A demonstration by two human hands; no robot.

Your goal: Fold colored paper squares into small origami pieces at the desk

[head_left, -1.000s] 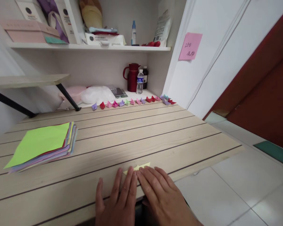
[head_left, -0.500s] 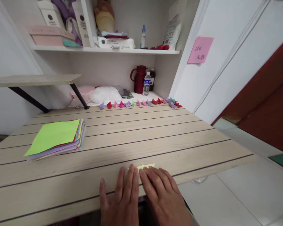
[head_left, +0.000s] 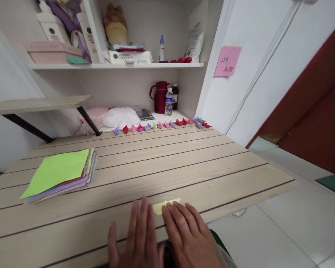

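Observation:
A small folded piece of pale yellow paper lies on the wooden table near its front edge. My right hand rests on it, palm down, with the fingertips pressing its right part and the fingers stretched out. Just left of the paper, my left hand is apart from it, slightly blurred, fingers straight and thumb spread, holding nothing. Part of the yellow paper is hidden under the right fingers.
A stack of coloured square paper lies at the left. Along the back edge stands a row of small folded paper boats. Behind them are a red jug and a water bottle. A raised wooden shelf stands back left.
My left hand has come off the yellow paper and moved left and toward me. My right hand stays on the paper. The view has shifted slightly.

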